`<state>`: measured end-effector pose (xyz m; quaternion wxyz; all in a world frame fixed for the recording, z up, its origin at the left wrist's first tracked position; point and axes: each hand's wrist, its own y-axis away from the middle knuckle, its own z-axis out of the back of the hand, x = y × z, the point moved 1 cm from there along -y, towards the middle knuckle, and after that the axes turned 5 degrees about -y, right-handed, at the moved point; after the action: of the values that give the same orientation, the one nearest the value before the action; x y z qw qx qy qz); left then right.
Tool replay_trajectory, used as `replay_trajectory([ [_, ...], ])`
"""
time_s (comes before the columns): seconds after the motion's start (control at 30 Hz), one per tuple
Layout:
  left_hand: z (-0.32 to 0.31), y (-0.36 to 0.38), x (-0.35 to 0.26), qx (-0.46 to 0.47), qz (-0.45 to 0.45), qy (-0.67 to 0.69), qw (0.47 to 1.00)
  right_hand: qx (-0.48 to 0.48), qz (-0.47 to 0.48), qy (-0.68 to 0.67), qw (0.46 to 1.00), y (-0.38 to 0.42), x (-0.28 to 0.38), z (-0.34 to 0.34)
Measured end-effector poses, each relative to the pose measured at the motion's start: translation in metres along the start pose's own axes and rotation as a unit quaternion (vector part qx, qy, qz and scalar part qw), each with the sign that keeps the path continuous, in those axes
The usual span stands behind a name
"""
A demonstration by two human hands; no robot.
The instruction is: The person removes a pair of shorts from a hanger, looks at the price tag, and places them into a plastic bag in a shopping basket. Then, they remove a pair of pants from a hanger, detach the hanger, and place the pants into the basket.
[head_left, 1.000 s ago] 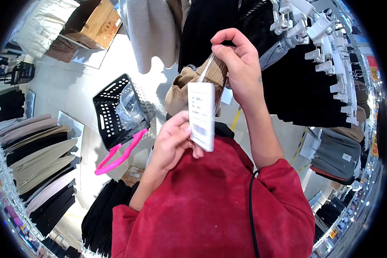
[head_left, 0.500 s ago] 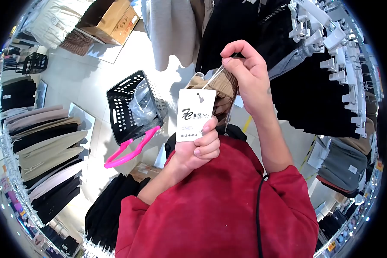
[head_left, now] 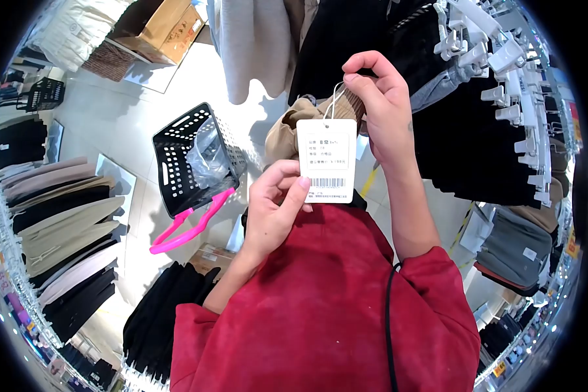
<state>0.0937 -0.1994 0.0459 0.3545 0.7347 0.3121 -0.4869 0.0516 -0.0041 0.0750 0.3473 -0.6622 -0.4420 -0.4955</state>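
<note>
**Ana:** Head view, starting at the left edge: what lines it?

**Ben:** A curved rack of folded trousers in black, beige and grey (head_left: 59, 222) runs down that side. Between it and the person lies an open stretch of pale tiled floor (head_left: 124, 130), the widest free room in sight. At the top left a brown cardboard box (head_left: 160, 26) sits on a low stand.

**Ana:** Any containers on that floor?

**Ben:** One, a black perforated plastic shopping basket with pink handles (head_left: 176, 163). It is tipped toward the camera, and crumpled clear plastic wrap (head_left: 206, 160) lies inside it. Nothing else in it can be made out.

**Ana:** And the hands?

**Ben:** The left hand (head_left: 271, 212), on a red sleeve (head_left: 307, 313), has its grip closed on the lower left edge of a white rectangular paper price tag with a barcode (head_left: 326, 160), thumb on the printed face. The tag hangs upright in the middle of the view, in front of a tan garment (head_left: 287, 130).

**Ana:** The other hand?

**Ben:** The right hand (head_left: 382, 108) is above and just right of the tag, fingertips pinched together on the tag's thin white string (head_left: 336, 98).

**Ana:** Room on the right?

**Ben:** Little. Dark hanging clothes on white plastic clip hangers (head_left: 503, 72) crowd that edge, close behind the right forearm.
</note>
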Motion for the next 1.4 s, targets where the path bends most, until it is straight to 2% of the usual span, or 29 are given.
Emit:
replay_trajectory([
  [0.2,-0.0027,0.0010,0.0031,0.015,0.019,0.007,1.000,-0.013,-0.003,-0.003,1.000,0.0009,0.0026,0.0018],
  [0.5,-0.0021,-0.0014,0.0047,0.029,0.002,0.014,0.999,-0.013,0.008,-0.002,1.000,0.0014,0.0056,0.0011],
  [1.0,-0.0018,-0.0007,0.0040,0.024,-0.002,0.014,1.000,-0.006,0.009,0.001,1.000,0.0007,0.0064,-0.0024],
  [1.1,-0.0016,-0.0002,0.0048,0.023,-0.002,0.010,1.000,0.020,-0.001,0.013,1.000,0.0014,0.0074,0.0009],
  [1.4,-0.0003,0.0006,0.0054,0.024,-0.003,0.002,1.000,0.001,0.012,-0.005,1.000,0.0031,0.0065,-0.0044],
])
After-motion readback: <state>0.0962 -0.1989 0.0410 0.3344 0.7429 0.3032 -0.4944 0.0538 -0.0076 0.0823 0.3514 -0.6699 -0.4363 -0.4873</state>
